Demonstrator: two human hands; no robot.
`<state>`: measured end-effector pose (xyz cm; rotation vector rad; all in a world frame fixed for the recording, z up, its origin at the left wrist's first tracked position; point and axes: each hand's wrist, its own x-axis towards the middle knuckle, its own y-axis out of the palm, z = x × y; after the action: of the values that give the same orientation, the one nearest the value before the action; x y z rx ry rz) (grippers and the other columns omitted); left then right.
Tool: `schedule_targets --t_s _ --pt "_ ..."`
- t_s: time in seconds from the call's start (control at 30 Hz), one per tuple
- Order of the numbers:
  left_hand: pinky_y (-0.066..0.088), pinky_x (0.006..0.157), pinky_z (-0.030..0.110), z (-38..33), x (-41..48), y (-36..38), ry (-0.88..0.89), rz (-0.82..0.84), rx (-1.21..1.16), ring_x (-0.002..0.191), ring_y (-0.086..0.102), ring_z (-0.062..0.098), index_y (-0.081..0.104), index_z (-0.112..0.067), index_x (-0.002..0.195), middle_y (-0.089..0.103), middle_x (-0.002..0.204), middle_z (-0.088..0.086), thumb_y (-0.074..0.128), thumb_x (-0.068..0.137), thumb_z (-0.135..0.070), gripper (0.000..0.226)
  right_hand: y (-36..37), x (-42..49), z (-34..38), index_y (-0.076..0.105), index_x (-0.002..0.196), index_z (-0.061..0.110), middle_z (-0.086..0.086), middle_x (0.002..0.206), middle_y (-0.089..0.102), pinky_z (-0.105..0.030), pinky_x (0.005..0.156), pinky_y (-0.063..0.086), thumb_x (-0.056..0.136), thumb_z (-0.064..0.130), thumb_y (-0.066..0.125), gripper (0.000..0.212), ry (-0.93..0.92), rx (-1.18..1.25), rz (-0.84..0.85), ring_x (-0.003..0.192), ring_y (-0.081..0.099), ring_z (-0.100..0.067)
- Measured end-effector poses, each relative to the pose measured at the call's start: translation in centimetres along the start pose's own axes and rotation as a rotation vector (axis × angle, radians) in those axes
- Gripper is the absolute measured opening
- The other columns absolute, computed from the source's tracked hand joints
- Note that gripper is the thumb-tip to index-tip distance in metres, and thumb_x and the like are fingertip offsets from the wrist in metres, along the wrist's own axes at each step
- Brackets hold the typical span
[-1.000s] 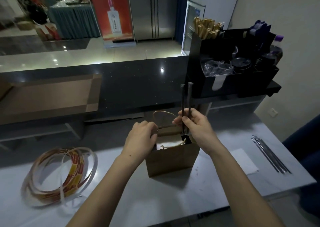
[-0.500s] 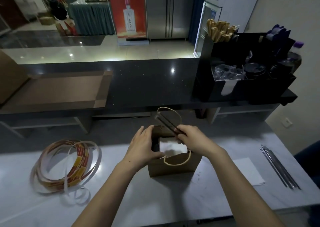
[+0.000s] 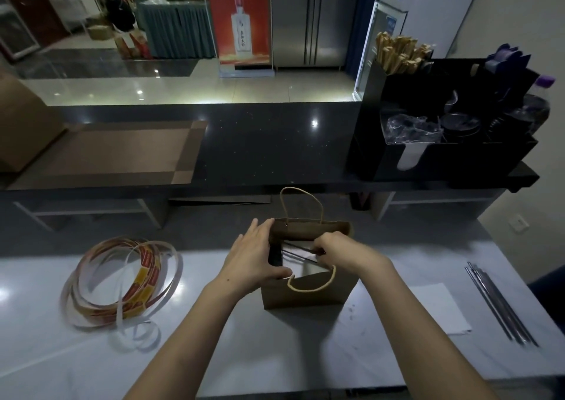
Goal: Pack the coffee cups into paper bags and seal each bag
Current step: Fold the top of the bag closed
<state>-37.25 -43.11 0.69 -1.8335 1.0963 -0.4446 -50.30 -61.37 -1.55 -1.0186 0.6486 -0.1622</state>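
A small brown paper bag [image 3: 308, 291] with twine handles stands open on the white table [image 3: 275, 353]. My left hand [image 3: 253, 254] lies flat against the bag's left wall, fingers straight, spreading the mouth. My right hand [image 3: 336, 247] is over the mouth and pinches two dark wrapped straws [image 3: 298, 251] that lie tilted down into the bag. Something pale shows inside the bag; I cannot tell what it is.
A coil of red-and-yellow sealing tape strips [image 3: 122, 280] lies at the left. Several more dark straws [image 3: 501, 305] and a white sheet [image 3: 434, 308] lie at the right. A black organiser [image 3: 443, 124] with lids and stirrers stands on the dark counter behind.
The straws were upright above the bag a second ago; my right hand has tipped and lowered them into the mouth. My left hand opened flat against the bag's side.
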Motion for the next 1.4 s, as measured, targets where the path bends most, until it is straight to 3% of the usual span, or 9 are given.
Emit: schedule_targets --t_s 0.07,0.17,0.37,0.53,0.9,0.97,1.07,1.2,1.4 --pt "0.010 0.129 0.049 -0.2 -0.1 -0.1 -0.011 -0.003 0.006 0.161 0.004 0.021 0.016 -0.025 0.164 0.019 0.172 -0.001 0.087 0.079 -0.047 0.114 0.2 0.2 -0.1 0.068 0.128 0.018 -0.002 0.113 0.070 -0.028 0.084 0.057 0.102 0.010 0.063 0.028 0.013 0.012 -0.024 0.097 0.068 -0.016" --pt "0.010 0.129 0.050 -0.4 0.0 -0.2 -0.012 -0.001 0.019 0.161 0.005 0.021 0.016 -0.026 0.164 0.021 0.172 0.000 0.087 0.078 -0.048 0.113 0.2 0.2 -0.1 0.063 0.137 0.019 -0.003 0.114 0.068 -0.029 0.083 0.060 0.105 0.010 0.059 0.034 0.048 0.048 -0.079 0.093 0.068 -0.015" --pt "0.010 0.129 0.050 0.0 0.1 -0.1 -0.021 0.002 0.025 0.161 0.004 0.019 0.018 -0.026 0.164 0.023 0.171 -0.003 0.086 0.079 -0.049 0.112 0.3 -0.8 -0.8 0.065 0.134 0.026 0.005 0.124 0.067 -0.023 0.084 0.056 0.107 0.016 0.053 0.031 -0.018 0.240 -0.264 0.097 0.064 -0.007" --pt "0.015 0.128 0.050 -0.3 0.1 0.0 -0.052 -0.007 0.020 0.160 0.009 0.021 0.018 -0.029 0.163 0.021 0.172 -0.003 0.085 0.080 -0.049 0.109 0.8 -1.6 -0.9 0.067 0.125 0.027 0.010 0.119 0.062 -0.015 0.077 0.048 0.106 0.020 0.056 0.023 -0.085 0.387 -0.398 0.099 0.062 -0.004" --pt "0.030 0.122 0.038 -0.5 -1.0 0.6 -0.025 -0.149 -0.004 0.157 0.024 0.015 0.042 -0.027 0.152 0.045 0.160 -0.005 0.078 0.091 -0.041 0.072 1.6 -1.9 -0.5 0.066 0.122 0.029 0.014 0.115 0.059 -0.018 0.089 0.050 0.105 0.019 0.059 0.020 -0.167 0.431 -0.440 0.102 0.059 -0.002" --pt "0.037 0.114 0.030 -0.3 -1.2 0.7 0.008 -0.174 -0.015 0.150 0.037 0.015 0.047 -0.028 0.147 0.051 0.152 -0.007 0.075 0.094 -0.037 0.062 1.3 -1.9 -0.4 0.067 0.121 0.028 0.013 0.113 0.060 -0.018 0.089 0.049 0.105 0.018 0.058 0.020 -0.171 0.434 -0.460 0.102 0.058 -0.002" --pt "0.048 0.098 0.023 0.3 -1.3 0.8 0.068 -0.282 -0.070 0.124 0.056 0.009 0.054 -0.030 0.132 0.057 0.133 -0.014 0.071 0.097 -0.030 0.040 0.6 -2.1 0.1 0.068 0.117 0.029 0.013 0.109 0.061 -0.010 0.082 0.043 0.104 0.016 0.059 0.020 -0.186 0.437 -0.491 0.101 0.057 -0.001" --pt "0.042 0.093 0.016 1.0 -0.8 0.1 0.081 -0.393 -0.097 0.121 0.052 0.002 0.057 -0.027 0.131 0.055 0.131 -0.013 0.064 0.101 -0.026 0.031 -0.9 -2.7 1.8 0.070 0.113 0.030 0.017 0.108 0.062 -0.008 0.079 0.045 0.103 0.015 0.061 0.020 -0.222 0.483 -0.568 0.100 0.059 0.004" --pt "0.039 0.084 0.019 3.6 0.1 -3.2 0.084 -0.426 -0.079 0.110 0.046 -0.006 0.056 -0.030 0.132 0.052 0.134 -0.015 0.057 0.104 -0.028 0.028 -3.6 -2.8 6.9 0.072 0.112 0.028 0.017 0.107 0.063 -0.016 0.080 0.051 0.104 0.018 0.060 0.017 -0.234 0.494 -0.655 0.095 0.060 0.001"
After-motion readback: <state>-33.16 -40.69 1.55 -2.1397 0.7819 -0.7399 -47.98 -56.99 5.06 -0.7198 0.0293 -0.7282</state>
